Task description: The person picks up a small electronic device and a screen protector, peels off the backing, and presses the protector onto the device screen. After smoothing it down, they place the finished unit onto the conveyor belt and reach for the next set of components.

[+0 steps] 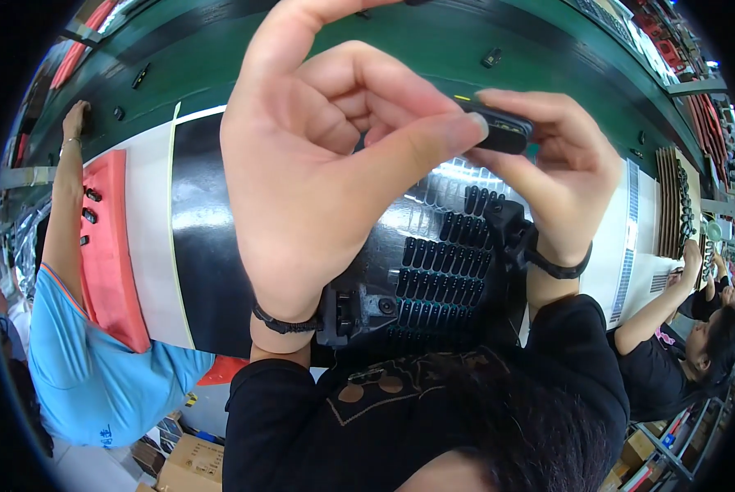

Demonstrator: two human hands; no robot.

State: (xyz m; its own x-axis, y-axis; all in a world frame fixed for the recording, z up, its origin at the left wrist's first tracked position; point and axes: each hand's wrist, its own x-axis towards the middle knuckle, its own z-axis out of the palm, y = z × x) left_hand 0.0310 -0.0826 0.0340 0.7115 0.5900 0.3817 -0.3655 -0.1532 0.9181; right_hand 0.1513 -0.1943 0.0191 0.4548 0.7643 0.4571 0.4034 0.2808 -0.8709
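Observation:
My left hand (302, 156) is raised in front of me, its thumb and a bent finger pinched on a small black oblong device (505, 134). Another finger of that hand stretches up toward the top edge, near a dark thing cut off by the picture. My right hand (560, 156) grips the same device from its other side, between fingers and thumb. The device has a yellow mark and a recessed end face. Below the hands lies a clear sheet (397, 277) bearing rows of narrow black oblong pieces (443, 254). A strapped-on block sits at each wrist.
Beyond the black mat (207, 221) runs a green belt (195, 70) carrying scattered small black parts (491, 57). On the left, a person in light blue (97, 361) reaches past a red tray (117, 271). At right, another person (671, 361) works near brown stacked boards (668, 205).

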